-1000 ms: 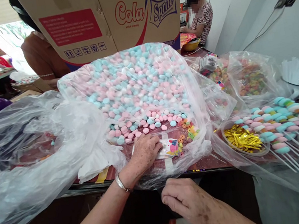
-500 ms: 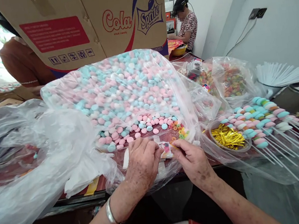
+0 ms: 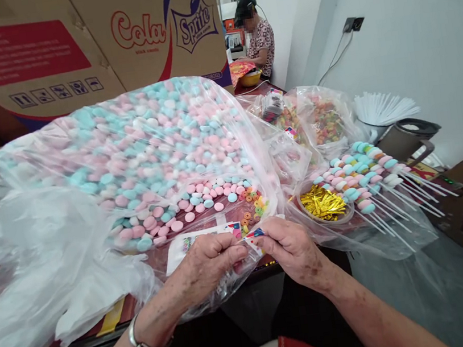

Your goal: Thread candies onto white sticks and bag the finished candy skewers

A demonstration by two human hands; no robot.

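My left hand [image 3: 204, 269] and my right hand [image 3: 290, 250] meet at the table's front edge, both pinching a small printed clear bag [image 3: 252, 236] between their fingertips. A flat stack of the same printed bags [image 3: 189, 241] lies just behind my left hand. Behind it, loose pink, blue and white round candies [image 3: 200, 198] and small coloured ring candies [image 3: 253, 205] lie on the plastic sheet. A big clear bag of the pastel candies [image 3: 132, 141] rises behind them.
A bowl of gold twist ties [image 3: 324, 203] and finished candy skewers [image 3: 369, 174] lie to the right, white sticks [image 3: 381, 109] beyond. Crumpled plastic [image 3: 33, 264] fills the left. A cardboard box [image 3: 79, 40] stands behind. Another person [image 3: 257, 35] works far back.
My right hand came up from below the table edge to join my left on the small printed bag, which both lifted off the stack. The view swung to the right.
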